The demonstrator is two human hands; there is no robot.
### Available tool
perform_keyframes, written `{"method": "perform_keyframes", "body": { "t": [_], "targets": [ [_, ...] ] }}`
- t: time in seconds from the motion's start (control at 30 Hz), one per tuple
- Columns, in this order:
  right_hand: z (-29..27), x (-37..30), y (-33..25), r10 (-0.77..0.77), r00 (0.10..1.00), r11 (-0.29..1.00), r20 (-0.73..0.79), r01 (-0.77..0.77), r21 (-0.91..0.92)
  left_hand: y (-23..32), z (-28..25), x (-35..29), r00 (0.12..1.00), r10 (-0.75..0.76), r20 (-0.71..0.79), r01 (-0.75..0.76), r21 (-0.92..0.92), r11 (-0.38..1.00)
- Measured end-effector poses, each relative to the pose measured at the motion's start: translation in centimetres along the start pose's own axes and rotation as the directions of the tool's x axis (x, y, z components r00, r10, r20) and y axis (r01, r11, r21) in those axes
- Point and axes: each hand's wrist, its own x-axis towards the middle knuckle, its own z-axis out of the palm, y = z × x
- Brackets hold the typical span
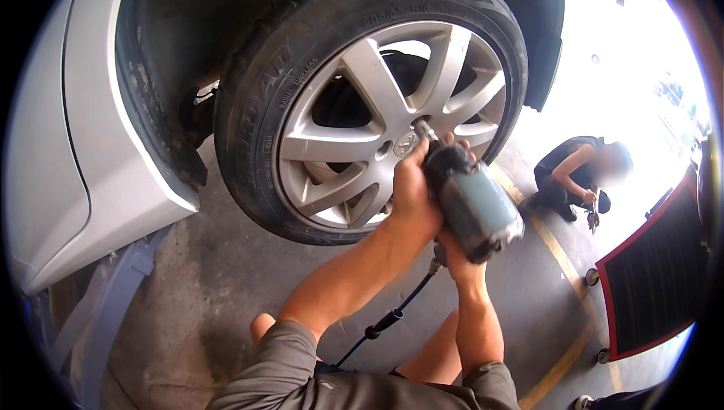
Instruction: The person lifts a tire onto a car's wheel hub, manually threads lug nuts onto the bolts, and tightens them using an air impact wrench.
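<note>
Both my hands are on a grey-and-black air impact wrench held up to a car wheel. My left hand is wrapped round the front of the tool, close to the socket. Lower down, my right hand grips the handle, its fingers mostly hidden by the wrench body. The socket's tip sits at a lug hole beside the hub cap. The silver alloy rim carries a black tyre. A dark blue air hose runs from the handle down toward my lap.
The white car body rises on the left, above a blue-grey lift arm. Right of the wheel another person crouches on the concrete floor, near yellow lines. A red-edged black wheeled cart stands at the right.
</note>
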Motion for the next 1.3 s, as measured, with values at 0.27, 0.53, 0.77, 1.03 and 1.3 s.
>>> {"method": "perform_keyframes", "body": {
  "t": [0.27,0.53,0.77,1.03,1.3],
  "targets": [
    [0.5,2.1,-1.6,0.230,0.970,0.962,-0.077,-0.215,0.169,0.4,-0.7,2.5,0.994,-0.010,-0.107,-0.002,-0.109,0.994],
    [0.1,2.6,-0.7,0.098,0.993,0.991,-0.069,-0.090,0.103,0.3,-2.3,4.5,0.995,0.018,-0.097,-0.017,0.004,1.000],
    [0.4,3.0,-1.4,0.064,0.982,0.998,-0.177,-0.063,0.012,-0.8,-1.3,4.7,0.990,-0.012,-0.144,-0.004,-0.110,0.994],
    [2.0,3.3,-2.5,0.094,0.982,0.996,-0.163,-0.094,0.004,-0.7,0.9,3.7,0.968,-0.027,-0.249,-0.020,-0.183,0.983],
    [0.0,2.9,-3.9,0.155,0.970,0.981,-0.186,-0.129,0.144,-1.2,-0.6,5.9,0.975,-0.115,-0.190,0.079,-0.184,0.980]
  ]
}}
